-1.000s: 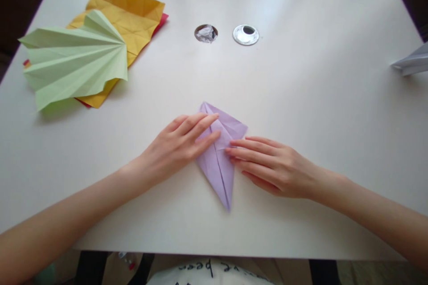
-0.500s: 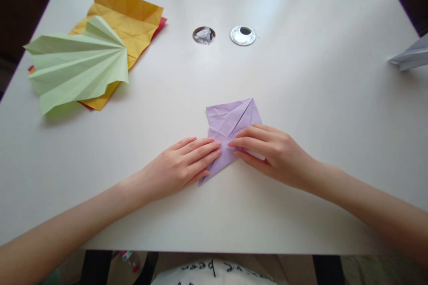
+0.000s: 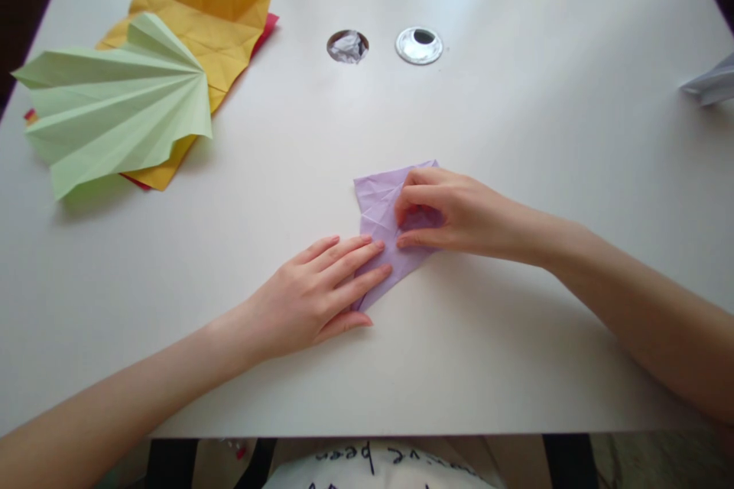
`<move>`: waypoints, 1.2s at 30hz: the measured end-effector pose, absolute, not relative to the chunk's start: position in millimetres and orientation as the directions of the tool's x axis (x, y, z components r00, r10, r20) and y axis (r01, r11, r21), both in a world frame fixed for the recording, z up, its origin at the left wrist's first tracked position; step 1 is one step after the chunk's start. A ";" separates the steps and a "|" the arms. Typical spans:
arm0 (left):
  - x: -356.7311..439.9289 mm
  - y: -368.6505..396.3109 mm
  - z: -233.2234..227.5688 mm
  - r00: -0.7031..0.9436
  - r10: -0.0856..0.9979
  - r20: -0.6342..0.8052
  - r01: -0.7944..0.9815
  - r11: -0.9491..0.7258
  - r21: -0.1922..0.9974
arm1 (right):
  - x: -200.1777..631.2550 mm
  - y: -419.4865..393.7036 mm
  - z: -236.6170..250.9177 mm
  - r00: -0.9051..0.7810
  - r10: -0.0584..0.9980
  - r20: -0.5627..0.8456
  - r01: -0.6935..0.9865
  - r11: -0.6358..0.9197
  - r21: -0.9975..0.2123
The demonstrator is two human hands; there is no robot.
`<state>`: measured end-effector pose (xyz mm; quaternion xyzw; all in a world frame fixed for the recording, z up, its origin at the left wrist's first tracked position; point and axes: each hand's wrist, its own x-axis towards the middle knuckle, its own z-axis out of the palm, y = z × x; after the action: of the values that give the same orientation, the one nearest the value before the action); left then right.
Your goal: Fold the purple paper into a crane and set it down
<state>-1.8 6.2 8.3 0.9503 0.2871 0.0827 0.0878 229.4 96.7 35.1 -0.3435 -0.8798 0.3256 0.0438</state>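
Two hands rest on one folded lilac paper near the front middle of the white table. Left hand lies flat, fingers extended, pinning its lower point — grasping nothing. Right hand curls its fingertips onto the upper layers, pressing rather than clenched. Thin, light and easily creased, the paper probably slides unless held at edges or corners.

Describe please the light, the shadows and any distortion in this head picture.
Head view: soft daylight makes a pale glare on the far table; faint shadows lie under the green pleated paper and beside the left hand and right hand on the purple paper; the table edges splay outward, wide-angle; everything is reasonably sharp.
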 end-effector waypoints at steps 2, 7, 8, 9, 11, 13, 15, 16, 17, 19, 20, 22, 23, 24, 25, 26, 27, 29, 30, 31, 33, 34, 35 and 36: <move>-1.7 5.9 8.3 0.821 0.560 0.108 0.532 -0.820 0.213 | 228.9 98.5 35.6 -0.787 0.603 -0.128 0.548 0.590 -0.593; -1.9 5.1 8.4 0.820 0.558 0.123 0.529 -0.823 0.207 | 226.9 104.4 40.4 -0.851 0.509 -0.127 0.481 0.661 -0.575; -2.0 4.9 8.3 0.820 0.559 0.125 0.529 -0.823 0.208 | 226.0 105.4 41.2 -0.855 0.501 -0.132 0.478 0.664 -0.575; -1.9 4.7 8.0 0.820 0.559 0.127 0.529 -0.823 0.208 | 225.1 106.2 41.9 -0.858 0.494 -0.139 0.476 0.666 -0.575; -1.8 4.3 7.3 0.819 0.558 0.135 0.527 -0.824 0.210 | 223.0 107.0 42.4 -0.860 0.487 -0.151 0.478 0.668 -0.571; -1.8 3.8 6.7 0.813 0.558 0.165 0.522 -0.825 0.215 | 220.9 107.1 42.2 -0.862 0.482 -0.158 0.481 0.676 -0.558; -2.2 3.4 7.1 0.807 0.548 0.220 0.505 -0.833 0.225 | 219.2 106.9 42.0 -0.859 0.486 -0.163 0.489 0.683 -0.543; -2.7 3.4 8.0 0.805 0.541 0.246 0.493 -0.839 0.231 | 218.6 106.9 42.1 -0.857 0.488 -0.164 0.492 0.685 -0.537; -3.5 3.5 9.3 0.805 0.532 0.265 0.479 -0.844 0.240 | 218.2 106.9 42.2 -0.858 0.488 -0.164 0.493 0.687 -0.535; -5.9 3.9 12.9 0.813 0.513 0.274 0.447 -0.853 0.271 | 218.1 107.1 42.4 -0.861 0.483 -0.159 0.486 0.689 -0.538; -7.4 4.0 14.9 0.821 0.505 0.266 0.431 -0.854 0.292 | 218.2 107.2 42.3 -0.864 0.479 -0.155 0.480 0.691 -0.541; -11.0 3.8 18.2 0.838 0.487 0.247 0.403 -0.856 0.323 | 218.8 107.6 41.4 -0.867 0.476 -0.149 0.474 0.693 -0.543; -12.9 3.2 19.3 0.846 0.477 0.238 0.392 -0.859 0.330 | 219.1 107.7 40.6 -0.867 0.477 -0.145 0.473 0.695 -0.541; -14.7 2.2 19.9 0.852 0.469 0.232 0.383 -0.862 0.333 | 219.5 107.9 39.6 -0.867 0.478 -0.140 0.472 0.699 -0.537; -16.6 0.8 20.2 0.857 0.462 0.227 0.377 -0.864 0.335 | 219.8 108.0 38.4 -0.868 0.478 -0.133 0.469 0.703 -0.534; -18.4 -0.9 20.1 0.862 0.455 0.223 0.370 -0.866 0.336 | 220.1 108.2 37.3 -0.869 0.478 -0.126 0.466 0.707 -0.533; -20.1 -2.9 19.9 0.866 0.449 0.218 0.366 -0.868 0.335 | 220.4 108.3 36.2 -0.869 0.480 -0.120 0.464 0.707 -0.533; -23.1 -7.6 19.0 0.874 0.437 0.213 0.359 -0.876 0.323 | 220.5 108.5 35.0 -0.868 0.483 -0.119 0.466 0.705 -0.536; -24.5 -10.1 18.6 0.877 0.431 0.211 0.357 -0.880 0.313 | 220.5 108.5 34.9 -0.867 0.483 -0.122 0.467 0.703 -0.537; -25.7 -12.5 18.1 0.879 0.426 0.212 0.355 -0.884 0.303 | 220.3 108.5 35.1 -0.868 0.481 -0.125 0.467 0.702 -0.538; -27.6 -16.8 17.2 0.880 0.419 0.223 0.352 -0.891 0.288 | 219.8 108.5 36.0 -0.869 0.477 -0.130 0.466 0.702 -0.539; -28.2 -18.5 16.8 0.880 0.416 0.228 0.349 -0.894 0.282 | 219.6 108.4 36.5 -0.868 0.478 -0.133 0.468 0.701 -0.539; -28.7 -19.8 16.3 0.880 0.413 0.234 0.347 -0.896 0.278 | 219.3 108.3 36.8 -0.867 0.479 -0.134 0.470 0.699 -0.539; -29.1 -20.6 16.0 0.880 0.410 0.240 0.344 -0.898 0.275 | 219.2 108.2 37.1 -0.867 0.480 -0.134 0.470 0.699 -0.539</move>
<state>-29.1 -20.6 16.0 0.9629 0.1958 0.1475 0.1126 219.2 108.2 37.1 -0.2579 -0.9215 0.2901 0.0085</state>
